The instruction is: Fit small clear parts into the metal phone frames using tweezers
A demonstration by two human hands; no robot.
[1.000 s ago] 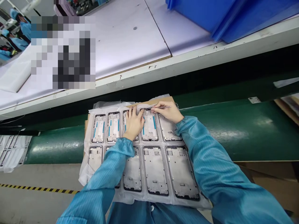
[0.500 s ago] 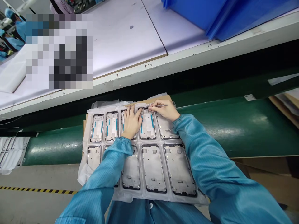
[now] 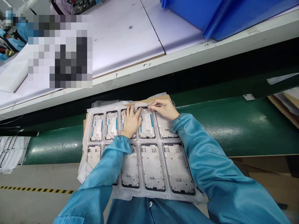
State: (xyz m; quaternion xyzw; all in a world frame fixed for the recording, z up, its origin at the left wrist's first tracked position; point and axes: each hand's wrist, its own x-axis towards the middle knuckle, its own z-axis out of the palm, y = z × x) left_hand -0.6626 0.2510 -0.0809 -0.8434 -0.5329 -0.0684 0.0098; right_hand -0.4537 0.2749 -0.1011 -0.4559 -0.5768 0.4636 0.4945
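A white, film-covered tray [image 3: 127, 195] holds two rows of phone middle frames. My left hand [image 3: 131, 122] lies with its fingers spread over the upper row, its fingertips by the top edges of two frames. My right hand [image 3: 166, 109] pinches thin metal tweezers [image 3: 162, 105]. Their tip is at the top edge of a phone frame [image 3: 147, 125] with blue strips along its sides; the exact contact point is too small to make out. The lower-row frames, such as the larger-looking phone frame [image 3: 178, 169] at the right, show no blue strips.
The tray rests across a green conveyor belt [image 3: 219, 130]. Beyond it runs a white table ledge [image 3: 144, 67] with a blue bin [image 3: 187, 14] on top. Another tray of frames [image 3: 14, 152] sits at left. Stacked sheets [image 3: 286, 102] lie at right. Co-workers appear far left.
The view has shifted very slightly. Both hands stay in nearly the same place, with the tweezers still at the frame's top edge.
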